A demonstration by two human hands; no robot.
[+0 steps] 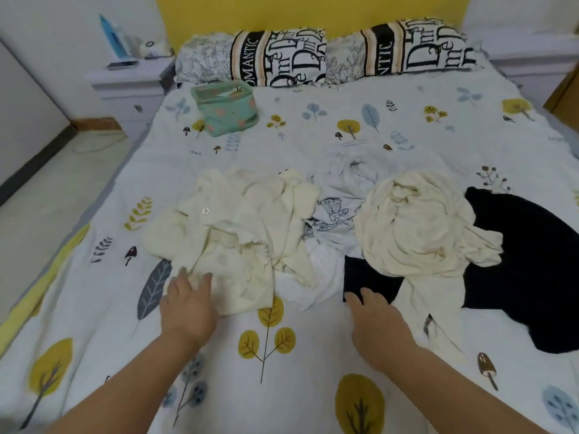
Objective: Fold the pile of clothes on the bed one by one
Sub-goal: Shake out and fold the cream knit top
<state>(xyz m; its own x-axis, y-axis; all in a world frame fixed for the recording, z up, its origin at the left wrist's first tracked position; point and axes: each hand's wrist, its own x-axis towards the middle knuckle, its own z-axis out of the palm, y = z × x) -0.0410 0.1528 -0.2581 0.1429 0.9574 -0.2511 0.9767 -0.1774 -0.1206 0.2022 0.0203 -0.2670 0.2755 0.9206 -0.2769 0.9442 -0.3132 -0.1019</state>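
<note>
Fingertips of left hand (pixel 188 303) hidden in clothes (pixel 238 245).

Soft matt cream knit cardigan (pixel 219 242), crumpled thin cotton shirt (pixel 416 227), dark fleecy garment (pixel 526 270), smooth printed bedsheet (pixel 297 355).

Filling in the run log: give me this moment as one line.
stage: start, nothing folded | left hand: open, on cream garment | right hand: open, at black garment | pile: unsorted on bed

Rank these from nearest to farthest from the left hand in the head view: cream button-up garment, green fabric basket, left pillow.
From the left hand:
1. Cream button-up garment, under its fingertips.
2. Green fabric basket, mid-bed, left.
3. Left pillow, at the headboard.
</note>
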